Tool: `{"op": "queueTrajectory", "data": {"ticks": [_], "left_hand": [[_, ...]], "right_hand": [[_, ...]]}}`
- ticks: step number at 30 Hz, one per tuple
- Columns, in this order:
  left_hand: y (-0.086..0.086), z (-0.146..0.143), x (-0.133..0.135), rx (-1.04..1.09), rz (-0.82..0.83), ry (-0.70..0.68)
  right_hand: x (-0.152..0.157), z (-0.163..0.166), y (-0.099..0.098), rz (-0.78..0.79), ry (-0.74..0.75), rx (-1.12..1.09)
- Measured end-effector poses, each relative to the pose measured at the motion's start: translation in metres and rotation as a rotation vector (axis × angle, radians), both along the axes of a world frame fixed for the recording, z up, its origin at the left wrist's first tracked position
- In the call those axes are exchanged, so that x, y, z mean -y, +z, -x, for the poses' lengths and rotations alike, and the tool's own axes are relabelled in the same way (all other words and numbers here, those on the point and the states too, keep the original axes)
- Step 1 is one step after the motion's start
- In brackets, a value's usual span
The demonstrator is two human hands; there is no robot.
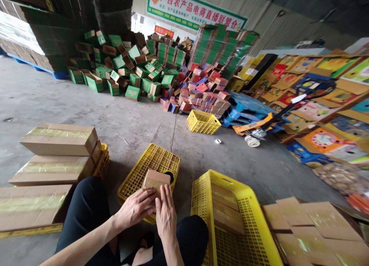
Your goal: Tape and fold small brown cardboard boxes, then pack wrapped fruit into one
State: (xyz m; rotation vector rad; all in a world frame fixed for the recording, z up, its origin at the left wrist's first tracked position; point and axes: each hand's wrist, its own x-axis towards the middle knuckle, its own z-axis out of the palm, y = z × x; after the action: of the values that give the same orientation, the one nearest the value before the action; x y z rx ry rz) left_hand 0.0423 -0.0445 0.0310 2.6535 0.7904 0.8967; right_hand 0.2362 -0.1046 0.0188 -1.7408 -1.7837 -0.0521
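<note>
A small brown cardboard box [155, 179] rests on an overturned yellow plastic crate [138, 170] in front of my knees. My left hand [137, 207] grips the box's near left side with fingers curled. My right hand [165, 214] lies against its near right side, fingers together and pressed on the cardboard. A dark tape roll [170, 176] sits on the crate just behind the box.
Taped brown cartons [60, 139] are stacked at my left. A yellow crate [230, 220] holding flat cardboard stands at my right, with flattened cardboard [311, 227] beyond. Another yellow crate [203, 122], a pallet jack [259, 127] and heaps of green and red boxes [150, 70] lie farther off.
</note>
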Motion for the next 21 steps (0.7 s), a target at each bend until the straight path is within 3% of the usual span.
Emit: {"op": "queueTrajectory", "data": {"ticks": [5,14,21], "left_hand": [[-0.018,0.009,0.009,-0.036,-0.036,0.147],[-0.031,0.0,0.015,-0.023,-0.042,0.225],[-0.019,0.006,0.015,-0.016,0.023,0.153]], "right_hand": [[0.0,-0.002,0.005,0.002,0.036,0.1],[-0.027,0.028,0.014,0.073,0.05,0.146],[-0.019,0.022,0.021,0.078,0.072,0.144]]}}
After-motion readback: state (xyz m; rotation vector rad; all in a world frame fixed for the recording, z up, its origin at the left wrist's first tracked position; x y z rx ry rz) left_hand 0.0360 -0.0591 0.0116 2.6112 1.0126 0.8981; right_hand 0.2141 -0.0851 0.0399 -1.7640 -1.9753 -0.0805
